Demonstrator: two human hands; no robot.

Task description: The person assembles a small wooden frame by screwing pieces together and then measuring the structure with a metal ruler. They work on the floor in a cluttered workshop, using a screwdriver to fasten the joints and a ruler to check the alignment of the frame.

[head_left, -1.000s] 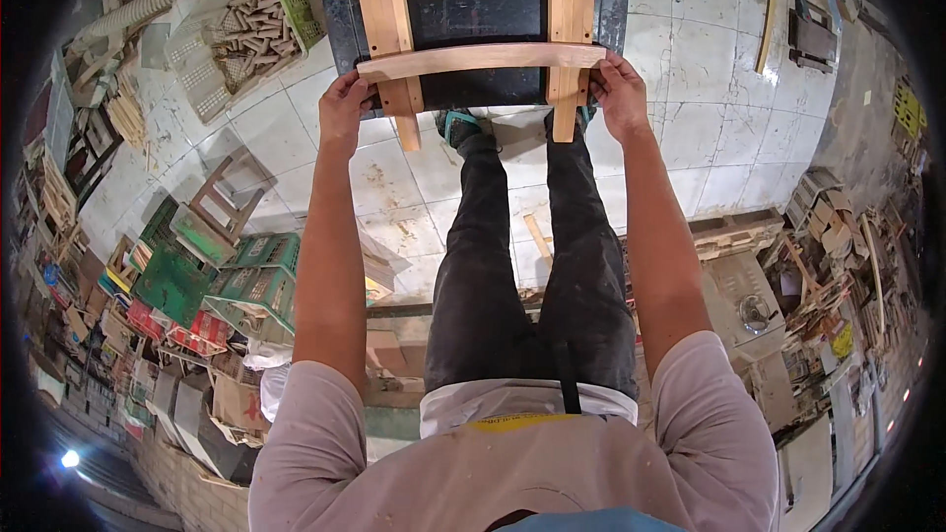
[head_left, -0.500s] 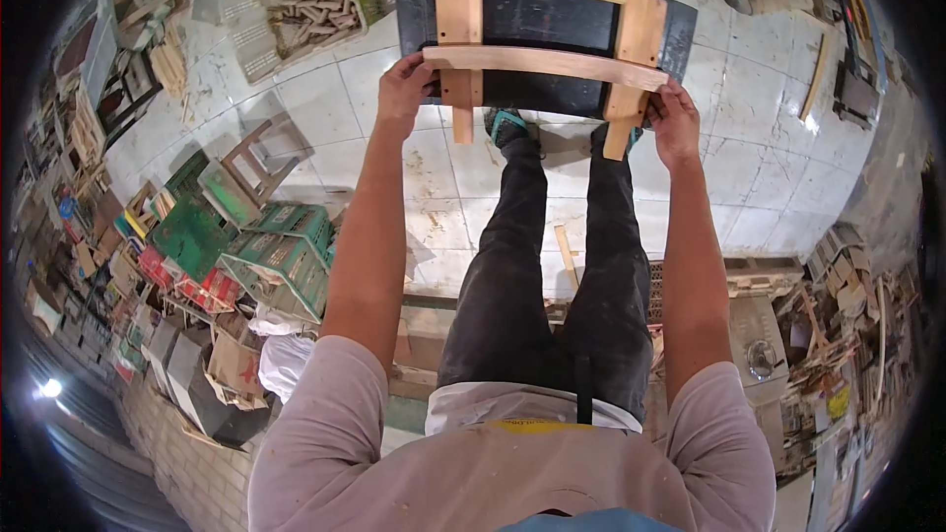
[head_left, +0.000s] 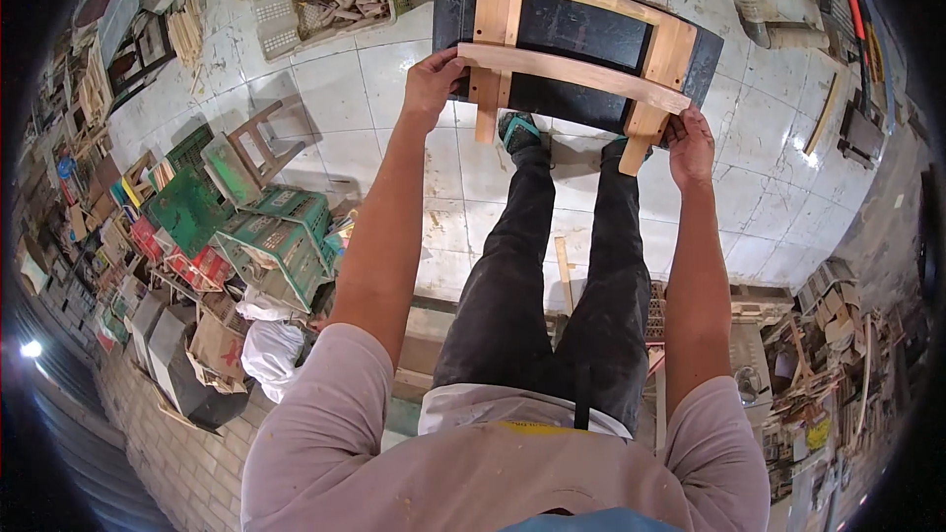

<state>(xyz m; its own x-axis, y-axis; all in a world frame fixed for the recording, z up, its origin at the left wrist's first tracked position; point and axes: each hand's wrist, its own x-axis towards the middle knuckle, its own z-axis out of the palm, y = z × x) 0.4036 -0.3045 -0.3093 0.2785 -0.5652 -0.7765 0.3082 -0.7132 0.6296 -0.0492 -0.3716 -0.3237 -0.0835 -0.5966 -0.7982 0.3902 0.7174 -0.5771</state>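
Note:
Between my two hands lies a long, slightly curved wooden slat, held level by its ends. My left hand pinches the left end; the fingers of my right hand close on the right end. Behind the slat is a wooden frame with two side pieces, a top rail and legs pointing toward me. It rests on a black board. The slat crosses both side pieces of the frame; whether it touches them I cannot tell.
A plastic crate of short wooden pegs stands at the far left on the tiled floor. Green crates and a small wooden frame are on my left. Wood scraps are piled on the right. My feet stand close to the board.
The whole scene has shifted right in the view, and the board and frame appear slightly tilted. Both hands still hold the slat's ends.

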